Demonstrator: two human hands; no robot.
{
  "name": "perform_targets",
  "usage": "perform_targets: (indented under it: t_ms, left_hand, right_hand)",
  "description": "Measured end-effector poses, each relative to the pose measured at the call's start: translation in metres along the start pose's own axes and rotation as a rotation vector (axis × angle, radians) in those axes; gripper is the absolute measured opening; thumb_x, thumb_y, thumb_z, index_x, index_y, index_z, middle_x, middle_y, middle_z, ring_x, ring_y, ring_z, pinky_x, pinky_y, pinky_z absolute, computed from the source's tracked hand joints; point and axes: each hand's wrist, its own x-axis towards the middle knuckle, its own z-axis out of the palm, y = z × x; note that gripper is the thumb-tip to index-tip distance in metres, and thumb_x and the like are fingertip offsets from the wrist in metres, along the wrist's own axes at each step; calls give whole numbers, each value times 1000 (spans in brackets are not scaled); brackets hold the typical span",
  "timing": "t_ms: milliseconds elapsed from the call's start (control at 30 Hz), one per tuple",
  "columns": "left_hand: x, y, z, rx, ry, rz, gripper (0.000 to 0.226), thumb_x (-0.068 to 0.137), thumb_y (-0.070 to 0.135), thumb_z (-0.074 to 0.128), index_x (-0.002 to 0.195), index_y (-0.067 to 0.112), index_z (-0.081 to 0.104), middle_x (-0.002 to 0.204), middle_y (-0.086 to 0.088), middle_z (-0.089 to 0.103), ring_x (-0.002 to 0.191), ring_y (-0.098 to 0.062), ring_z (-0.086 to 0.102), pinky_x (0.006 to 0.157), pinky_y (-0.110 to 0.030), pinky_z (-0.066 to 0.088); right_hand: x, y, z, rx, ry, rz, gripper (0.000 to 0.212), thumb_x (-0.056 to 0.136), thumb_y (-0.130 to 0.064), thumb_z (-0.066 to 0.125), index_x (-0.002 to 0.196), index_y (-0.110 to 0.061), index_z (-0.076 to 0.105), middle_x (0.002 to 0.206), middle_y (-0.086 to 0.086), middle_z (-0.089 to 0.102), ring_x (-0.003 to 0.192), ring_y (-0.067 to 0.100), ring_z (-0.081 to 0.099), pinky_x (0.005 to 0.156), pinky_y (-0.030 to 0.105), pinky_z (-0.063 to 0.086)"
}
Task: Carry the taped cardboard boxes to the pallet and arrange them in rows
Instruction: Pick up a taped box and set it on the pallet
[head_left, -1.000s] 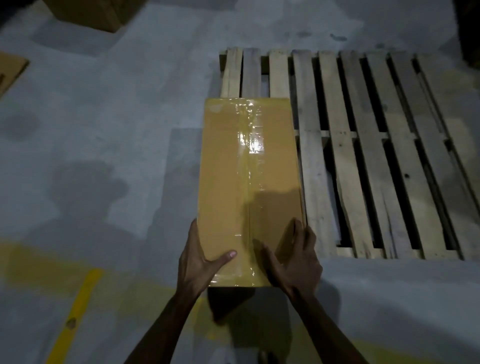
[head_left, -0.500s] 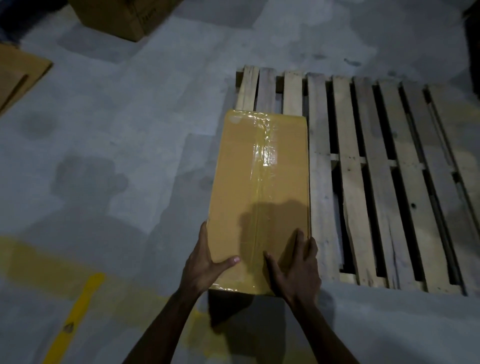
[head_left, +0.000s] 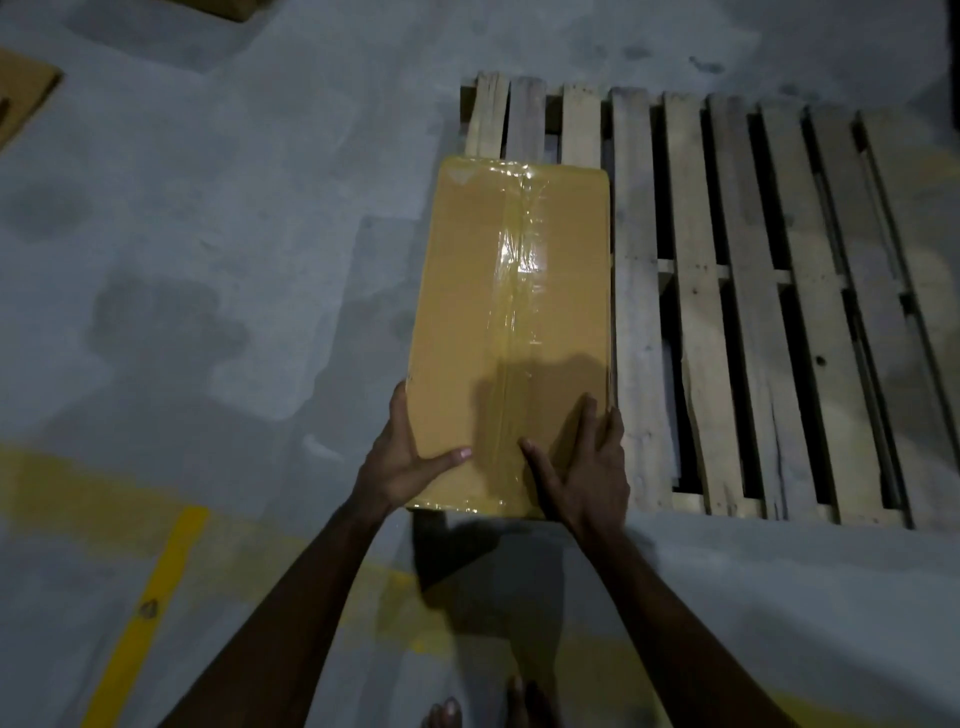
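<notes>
**While both hands clamp it, box hangs over pallet's left edge**

With the light low, we're looking straight down on the taped cardboard box (head_left: 509, 332), long and flat, its glossy tape strip (head_left: 519, 260) running up the middle. The left hand (head_left: 400, 462) grips the near left corner, thumb across the top, fingers down the side. The right hand (head_left: 587, 473) mirrors it on the near right corner, thumb on top. Hands apart, one per corner! The box covers the leftmost slats of the wooden pallet (head_left: 737, 312), centre frame; whether it touches the wood, can't tell. Grey concrete floor (head_left: 208, 260) lies all around, with a yellow line (head_left: 150, 608) lower left, a flat cardboard piece (head_left: 26, 98) upper left and bare toes (head_left: 447, 714) at the bottom edge.
</notes>
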Motion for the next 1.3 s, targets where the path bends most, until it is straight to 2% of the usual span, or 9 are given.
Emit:
perform_targets:
  t_ms: [67, 200, 367, 500, 667, 833, 967, 1100, 1300]
  left_hand:
    - [4, 2, -3, 21, -8, -25, 137, 56, 81, 82, 155, 48, -6, 155, 3, 40, 135, -27, 46, 107, -56, 48]
    - [8, 7, -4, 58, -52, -55, 133, 68, 66, 86, 157, 41, -11, 156, -3, 38, 135, -32, 46, 108, -55, 47]
    - [13, 9, -7, 92, -96, -113, 129, 77, 57, 83, 158, 38, -16, 158, -8, 37, 135, -37, 48, 107, -50, 47]
    - [11, 9, -8, 108, -85, -127, 130, 76, 60, 83, 158, 40, -15, 157, -9, 39, 133, -39, 49, 107, -54, 46]
    - [8, 6, -8, 164, -75, -144, 124, 77, 67, 79, 158, 39, -11, 155, -9, 40, 131, -41, 51, 105, -57, 48]
    - [-6, 4, -4, 156, -81, -176, 133, 59, 82, 69, 158, 40, -10, 156, -8, 39, 131, -42, 51, 105, -59, 48]
    - [-12, 1, -3, 141, -97, -171, 133, 63, 83, 72, 157, 40, -11, 157, -8, 37, 132, -42, 50, 105, -60, 47]
    - [-12, 1, -7, 140, -96, -138, 141, 47, 95, 63, 156, 43, -10, 156, -4, 40, 131, -40, 52, 104, -62, 48]
    - [-4, 10, -5, 185, -104, -110, 139, 48, 96, 60, 156, 46, -11, 156, -6, 41, 130, -42, 53, 104, -61, 48]
  right_hand:
    - [4, -2, 1, 0, -3, -9, 109, 80, -92, 40, 161, -39, -11, 171, 6, -5, 151, 43, 23, 116, 63, 33]
    - [6, 0, -3, 8, -39, -26, 109, 81, -90, 42, 159, -41, -15, 170, 5, -9, 151, 45, 22, 117, 65, 31]
    - [15, -2, -13, 29, -81, -46, 117, 81, -87, 51, 164, -31, -9, 171, 5, -12, 152, 43, 20, 119, 62, 31]
    - [17, -2, -16, 18, -94, -55, 114, 83, -85, 52, 164, -30, -6, 171, 5, -10, 152, 43, 22, 117, 63, 34]
    - [18, 3, -19, 14, -126, -48, 116, 77, -85, 45, 165, -28, -4, 171, 8, -9, 150, 43, 27, 115, 61, 37]
    - [15, 10, -20, 53, -176, -54, 116, 76, -85, 50, 164, -33, -5, 170, 5, -8, 150, 45, 25, 114, 64, 38]
    - [11, 12, -19, 52, -180, -58, 116, 77, -84, 50, 163, -34, -8, 171, 4, -11, 151, 45, 23, 115, 66, 36]
    - [10, 13, -17, 60, -175, -61, 111, 88, -72, 61, 164, -30, -8, 171, 6, -13, 150, 45, 25, 116, 64, 35]
    - [12, 17, -20, 71, -148, -40, 112, 88, -67, 65, 164, -30, -8, 170, 3, -9, 150, 42, 27, 116, 62, 37]
